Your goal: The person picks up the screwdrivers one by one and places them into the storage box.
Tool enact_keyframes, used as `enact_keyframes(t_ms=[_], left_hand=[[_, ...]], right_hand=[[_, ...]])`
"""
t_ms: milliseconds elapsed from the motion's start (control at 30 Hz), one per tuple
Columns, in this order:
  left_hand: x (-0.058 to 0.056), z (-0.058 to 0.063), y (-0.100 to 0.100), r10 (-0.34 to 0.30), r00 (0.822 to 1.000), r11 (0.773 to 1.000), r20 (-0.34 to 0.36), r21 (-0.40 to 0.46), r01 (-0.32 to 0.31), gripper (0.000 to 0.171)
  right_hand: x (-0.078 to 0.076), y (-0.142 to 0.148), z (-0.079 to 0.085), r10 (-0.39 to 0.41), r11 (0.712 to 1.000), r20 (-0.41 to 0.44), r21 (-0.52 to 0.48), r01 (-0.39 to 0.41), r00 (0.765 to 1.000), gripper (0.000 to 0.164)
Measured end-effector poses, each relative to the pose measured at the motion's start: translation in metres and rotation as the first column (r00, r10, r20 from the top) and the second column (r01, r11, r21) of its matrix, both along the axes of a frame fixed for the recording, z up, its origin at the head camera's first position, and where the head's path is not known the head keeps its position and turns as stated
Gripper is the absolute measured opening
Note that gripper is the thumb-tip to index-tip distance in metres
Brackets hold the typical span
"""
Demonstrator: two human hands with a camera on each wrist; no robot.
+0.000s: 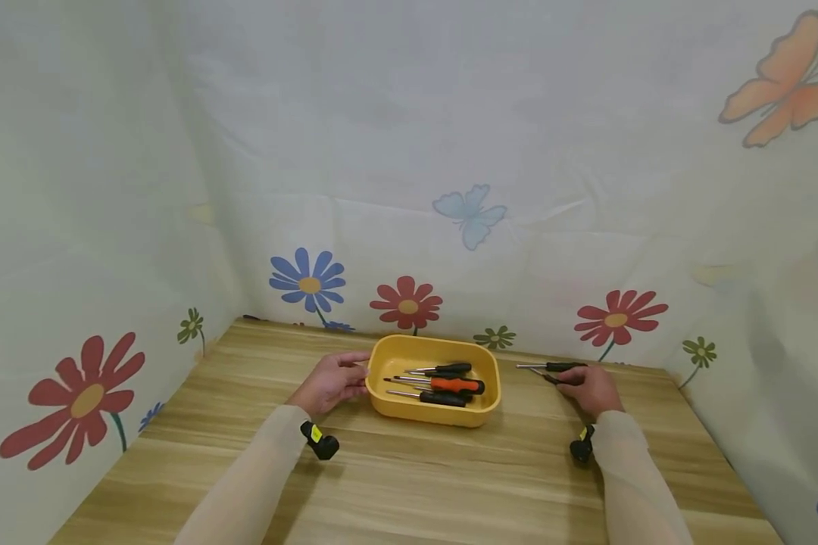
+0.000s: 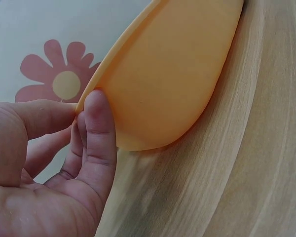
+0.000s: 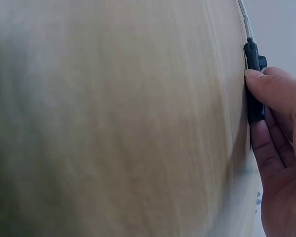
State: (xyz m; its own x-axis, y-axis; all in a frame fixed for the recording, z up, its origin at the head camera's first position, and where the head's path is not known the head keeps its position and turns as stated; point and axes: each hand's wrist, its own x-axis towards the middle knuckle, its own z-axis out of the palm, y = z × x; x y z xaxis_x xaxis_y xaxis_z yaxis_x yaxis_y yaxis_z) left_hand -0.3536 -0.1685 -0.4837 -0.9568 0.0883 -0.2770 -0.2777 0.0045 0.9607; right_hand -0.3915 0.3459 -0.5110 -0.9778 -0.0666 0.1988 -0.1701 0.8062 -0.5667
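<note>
A yellow plastic tray [image 1: 423, 411] stands in the middle of the wooden table. My left hand [image 1: 332, 382] is at its left end, and the left wrist view shows the thumb and fingertips pinching the tray's rim [image 2: 119, 49]. Inside lie several screwdrivers, one with an orange and black handle [image 1: 450, 385], the others black-handled. To the right of the tray, my right hand [image 1: 591, 387] pinches the black handle of a screwdriver [image 3: 252, 54] between thumb and fingers. Just behind it is another black-handled screwdriver [image 1: 552, 366], partly hidden by the fingers.
The wood-grain table [image 1: 409, 484] runs back to a pale cloth [image 1: 395, 113] printed with flowers and butterflies. The same cloth hangs along the left and right sides. Small black cameras are strapped to both wrists.
</note>
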Motion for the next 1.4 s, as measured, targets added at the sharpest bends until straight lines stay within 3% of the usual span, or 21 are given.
enact_keyframes(t_ms=[267,633,833,1067,1267,1400], left_hand=[[-0.004,-0.001,-0.004,0.01,1.0,1.0,-0.002,-0.002,-0.01,0.045],[-0.005,0.005,-0.001,0.009,1.0,1.0,-0.008,-0.011,-0.009,0.045],[-0.005,0.001,0.003,0.008,1.0,1.0,-0.005,-0.008,-0.008,0.044],[-0.004,-0.003,0.003,0.01,1.0,1.0,-0.004,0.002,-0.01,0.044],[-0.002,-0.002,0.002,0.008,1.0,1.0,0.007,-0.002,-0.008,0.044],[0.0,-0.001,0.001,0.013,1.0,1.0,-0.002,-0.018,-0.013,0.044]], right_hand=[[-0.005,-0.001,-0.001,-0.01,1.0,0.012,0.001,0.01,1.0,0.017],[0.003,0.0,0.006,-0.028,1.0,0.081,-0.007,0.029,0.996,0.016],[0.006,0.006,-0.001,-0.007,1.0,0.041,0.007,0.006,0.999,0.014],[0.015,0.01,0.002,0.013,1.0,0.013,0.002,-0.013,1.0,0.016],[0.023,0.008,0.009,-0.044,0.996,0.095,-0.079,0.052,0.995,0.019],[0.028,0.007,0.011,-0.057,0.989,0.073,-0.132,0.067,0.996,0.021]])
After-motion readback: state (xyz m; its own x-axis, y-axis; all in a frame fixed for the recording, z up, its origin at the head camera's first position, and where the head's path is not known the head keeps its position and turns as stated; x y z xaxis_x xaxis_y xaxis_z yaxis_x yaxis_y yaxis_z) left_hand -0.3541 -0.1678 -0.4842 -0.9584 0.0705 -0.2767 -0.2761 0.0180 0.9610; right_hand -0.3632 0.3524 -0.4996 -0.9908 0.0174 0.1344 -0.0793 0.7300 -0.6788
